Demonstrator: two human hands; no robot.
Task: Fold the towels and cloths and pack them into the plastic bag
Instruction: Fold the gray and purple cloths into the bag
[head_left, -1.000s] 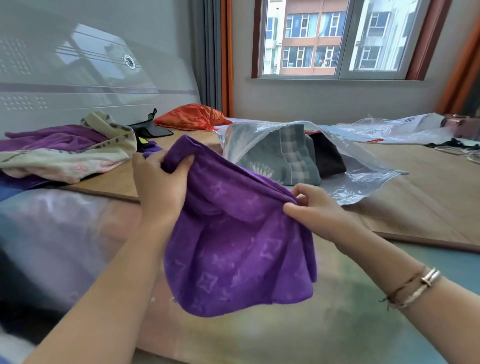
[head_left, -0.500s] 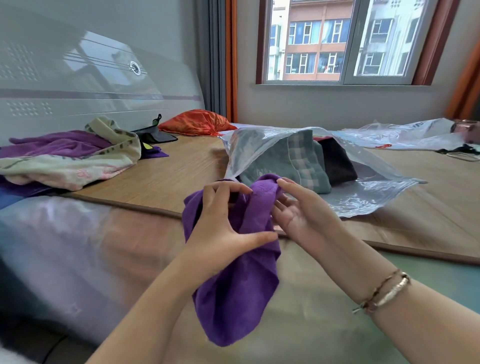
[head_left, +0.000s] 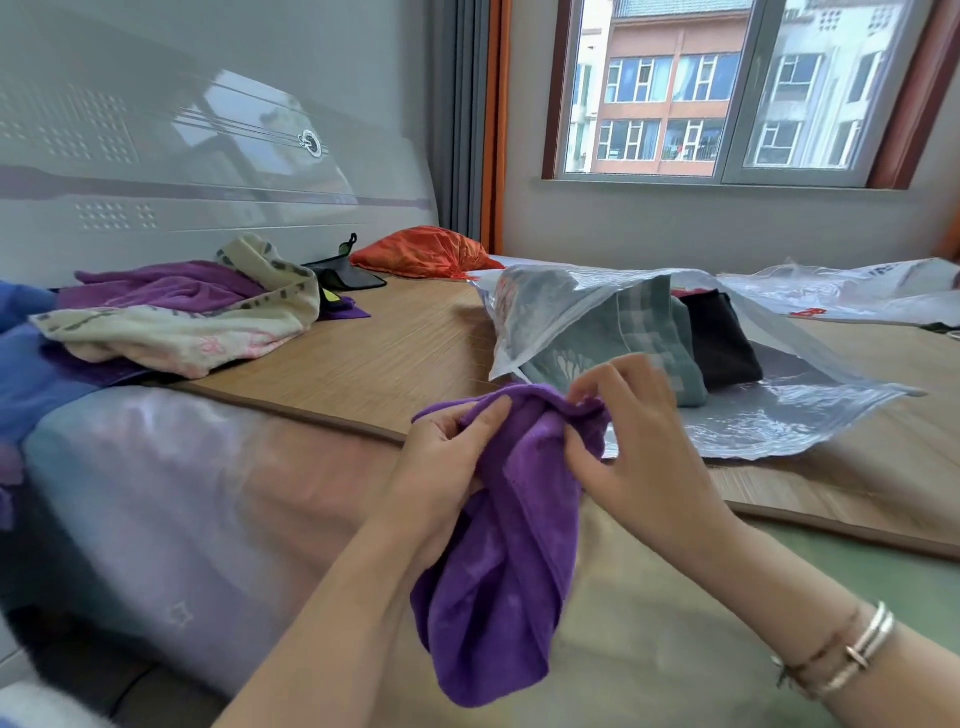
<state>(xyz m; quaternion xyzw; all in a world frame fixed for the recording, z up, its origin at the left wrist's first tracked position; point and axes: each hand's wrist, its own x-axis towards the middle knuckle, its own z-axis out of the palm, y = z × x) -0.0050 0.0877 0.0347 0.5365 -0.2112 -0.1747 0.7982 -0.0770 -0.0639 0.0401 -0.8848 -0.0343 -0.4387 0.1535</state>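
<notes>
From your head view, the bag (head_left: 561, 317) lies open on the bed (head_left: 363, 358), far right, with a grey towel (head_left: 644, 338) and a black cloth (head_left: 719, 338) inside. Near it, your left hand (head_left: 441, 457) and right hand (head_left: 634, 441) both pinch the purple cloth (head_left: 498, 561), which hangs between them. A pile (head_left: 176, 317) sits far left, with an orange bundle (head_left: 421, 254) beyond it.

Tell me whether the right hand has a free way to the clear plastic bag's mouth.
Probably yes: the right hand is beside the clear plastic bag, nothing between, though it pinches the purple towel.
</notes>
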